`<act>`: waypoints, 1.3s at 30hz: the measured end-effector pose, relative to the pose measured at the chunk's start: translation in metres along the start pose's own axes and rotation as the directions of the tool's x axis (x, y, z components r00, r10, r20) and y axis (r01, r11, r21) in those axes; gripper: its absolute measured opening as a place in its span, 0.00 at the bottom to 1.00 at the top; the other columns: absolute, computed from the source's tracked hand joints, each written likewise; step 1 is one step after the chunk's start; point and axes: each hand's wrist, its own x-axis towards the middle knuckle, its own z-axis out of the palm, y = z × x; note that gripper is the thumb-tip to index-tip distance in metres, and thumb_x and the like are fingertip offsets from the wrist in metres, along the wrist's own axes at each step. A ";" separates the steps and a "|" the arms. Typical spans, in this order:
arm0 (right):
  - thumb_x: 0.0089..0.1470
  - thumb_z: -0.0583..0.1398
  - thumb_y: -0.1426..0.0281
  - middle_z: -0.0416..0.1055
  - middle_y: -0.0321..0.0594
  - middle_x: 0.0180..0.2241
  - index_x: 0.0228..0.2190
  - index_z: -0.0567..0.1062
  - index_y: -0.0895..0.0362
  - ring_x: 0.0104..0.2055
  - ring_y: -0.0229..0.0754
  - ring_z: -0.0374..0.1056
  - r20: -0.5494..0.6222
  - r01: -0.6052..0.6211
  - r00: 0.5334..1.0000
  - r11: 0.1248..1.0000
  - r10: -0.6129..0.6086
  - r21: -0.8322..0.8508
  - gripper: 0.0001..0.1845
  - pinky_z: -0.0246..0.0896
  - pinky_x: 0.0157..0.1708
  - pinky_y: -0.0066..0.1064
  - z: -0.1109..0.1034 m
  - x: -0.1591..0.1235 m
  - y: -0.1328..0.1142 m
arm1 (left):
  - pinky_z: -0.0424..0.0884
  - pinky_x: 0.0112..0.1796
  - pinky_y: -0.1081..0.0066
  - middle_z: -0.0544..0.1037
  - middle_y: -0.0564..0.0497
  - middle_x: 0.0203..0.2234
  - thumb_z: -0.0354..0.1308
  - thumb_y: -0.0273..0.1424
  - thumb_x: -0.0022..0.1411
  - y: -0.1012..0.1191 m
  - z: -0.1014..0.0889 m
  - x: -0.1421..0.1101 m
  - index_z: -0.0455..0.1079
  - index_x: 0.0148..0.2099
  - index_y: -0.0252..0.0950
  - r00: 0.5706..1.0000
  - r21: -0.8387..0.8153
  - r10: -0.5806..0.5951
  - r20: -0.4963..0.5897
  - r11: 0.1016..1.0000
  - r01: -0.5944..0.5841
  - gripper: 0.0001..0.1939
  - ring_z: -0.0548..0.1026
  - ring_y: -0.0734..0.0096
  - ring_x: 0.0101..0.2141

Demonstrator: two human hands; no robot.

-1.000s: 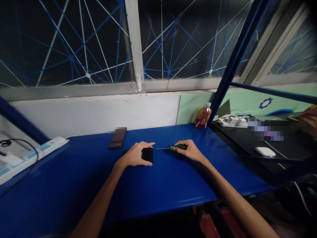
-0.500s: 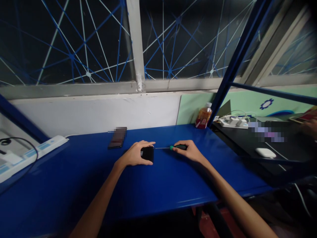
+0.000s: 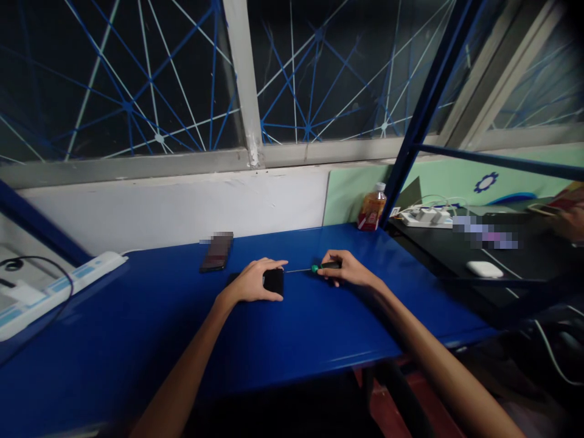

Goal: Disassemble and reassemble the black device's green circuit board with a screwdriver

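Observation:
My left hand [image 3: 253, 281] lies curled over a small black device [image 3: 274, 281] on the blue table [image 3: 283, 340], holding it down. My right hand [image 3: 347, 268] is closed on a thin screwdriver [image 3: 317, 267] with a green and black handle. Its slim shaft runs left, with the tip at the device's right edge. A dark phone [image 3: 216, 255] lies flat on the table behind my left hand.
A white power strip [image 3: 59, 285] with a black cable sits at the left edge. An orange drink bottle [image 3: 371, 210] stands at the back right. The neighbouring black desk holds a white mouse [image 3: 484, 269] and a power strip [image 3: 425, 216]; another person's hand [image 3: 572, 222] shows at far right.
The view has shifted slightly, so everything sits a little higher in frame. Both hands keep their hold on the device and the screwdriver.

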 end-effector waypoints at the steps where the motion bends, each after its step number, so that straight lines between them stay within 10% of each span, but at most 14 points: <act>1: 0.46 0.63 0.53 0.68 0.36 0.21 0.28 0.71 0.60 0.17 0.33 0.60 -0.023 0.013 1.000 0.998 -0.015 -0.060 0.22 0.53 0.17 0.26 0.000 0.001 0.001 | 0.64 0.47 0.58 0.72 0.47 0.48 0.68 0.41 0.45 -0.001 0.001 0.000 0.59 0.61 0.47 1.000 0.001 0.000 -0.001 1.000 0.000 0.41 0.69 0.54 0.48; 6: 0.56 0.53 0.52 0.60 0.32 0.18 0.21 0.71 0.59 0.21 0.32 0.54 -0.117 0.105 0.982 0.939 -0.150 -0.327 0.26 0.50 0.21 0.26 0.002 0.006 0.006 | 0.64 0.47 0.59 0.74 0.47 0.47 0.69 0.41 0.43 -0.005 0.008 0.002 0.59 0.61 0.47 1.000 -0.004 0.009 0.013 1.000 -0.009 0.42 0.69 0.55 0.47; 14: 0.45 0.64 0.54 0.68 0.34 0.24 0.35 0.67 0.59 0.17 0.32 0.57 0.039 0.009 0.999 0.996 -0.006 -0.086 0.23 0.50 0.17 0.25 -0.001 0.005 0.014 | 0.63 0.48 0.58 0.73 0.48 0.46 0.70 0.42 0.42 -0.013 0.015 0.003 0.61 0.59 0.47 1.000 -0.036 0.014 0.016 0.999 -0.013 0.41 0.68 0.55 0.48; 21: 0.56 0.53 0.51 0.64 0.33 0.20 0.24 0.71 0.58 0.22 0.34 0.57 -0.111 0.092 0.982 0.908 -0.149 -0.410 0.24 0.50 0.23 0.27 0.000 0.007 0.011 | 0.63 0.49 0.59 0.71 0.49 0.48 0.69 0.44 0.43 -0.015 0.018 0.005 0.60 0.60 0.48 1.000 -0.015 -0.017 0.014 1.000 0.017 0.42 0.67 0.53 0.50; 26: 0.43 0.64 0.52 0.69 0.33 0.25 0.35 0.68 0.56 0.23 0.35 0.60 -0.077 0.069 0.993 0.961 -0.092 -0.267 0.24 0.52 0.23 0.26 -0.002 0.007 0.018 | 0.62 0.50 0.58 0.72 0.49 0.49 0.69 0.46 0.43 -0.016 0.017 0.005 0.59 0.61 0.48 0.999 -0.018 -0.029 0.024 0.999 0.029 0.43 0.66 0.51 0.52; 34: 0.56 0.51 0.50 0.60 0.34 0.17 0.20 0.67 0.57 0.21 0.35 0.56 -0.154 0.037 0.980 0.872 -0.128 -0.489 0.26 0.48 0.23 0.28 -0.001 0.006 0.012 | 0.60 0.51 0.56 0.71 0.48 0.49 0.68 0.46 0.44 -0.016 0.017 0.005 0.58 0.61 0.48 0.999 -0.016 -0.017 0.031 1.000 0.018 0.43 0.65 0.50 0.52; 39: 0.45 0.62 0.49 0.67 0.34 0.25 0.33 0.68 0.56 0.25 0.36 0.59 -0.129 0.067 0.985 0.944 -0.115 -0.324 0.24 0.52 0.25 0.27 -0.002 0.006 0.014 | 0.62 0.49 0.57 0.72 0.49 0.47 0.69 0.45 0.43 -0.017 0.018 0.005 0.57 0.61 0.49 1.000 -0.017 0.010 0.021 1.000 -0.009 0.43 0.67 0.54 0.49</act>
